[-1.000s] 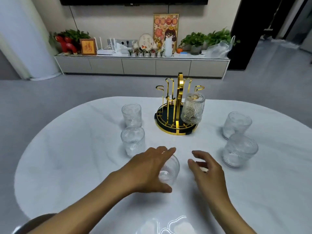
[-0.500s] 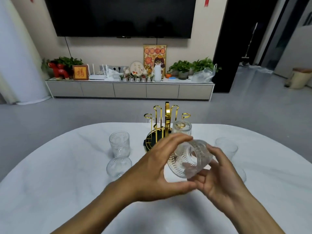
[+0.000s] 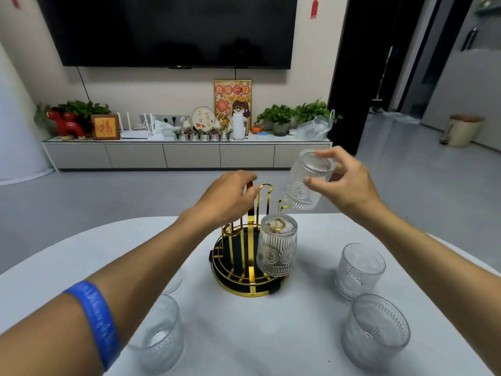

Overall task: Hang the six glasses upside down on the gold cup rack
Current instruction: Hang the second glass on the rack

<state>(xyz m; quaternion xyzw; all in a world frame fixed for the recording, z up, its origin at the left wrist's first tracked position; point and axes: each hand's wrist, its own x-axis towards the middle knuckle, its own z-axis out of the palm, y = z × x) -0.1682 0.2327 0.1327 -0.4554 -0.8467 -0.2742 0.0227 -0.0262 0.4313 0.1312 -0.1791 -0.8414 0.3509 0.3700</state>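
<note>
The gold cup rack (image 3: 245,290) stands on the white table (image 3: 271,335), mid-view. One ribbed glass (image 3: 276,246) hangs upside down on its right front peg. My right hand (image 3: 347,183) holds a second glass (image 3: 305,183) mouth-down and tilted, just above a free peg at the rack's right rear. My left hand (image 3: 230,198) grips the top of the rack's centre handle. Two upright glasses (image 3: 359,270) (image 3: 376,329) stand to the right. A further upright glass (image 3: 158,337) stands near left; another is mostly hidden behind my left forearm.
Beyond the table lies grey floor, then a low white cabinet (image 3: 187,154) with plants and ornaments under a wall television (image 3: 173,31). A blue wristband (image 3: 97,321) is on my left forearm. The table's far edge curves just behind the rack.
The glass went from the table, through both hands, into my right hand alone, which raised it upside down over the rack. My left hand let go and took hold of the rack's handle.
</note>
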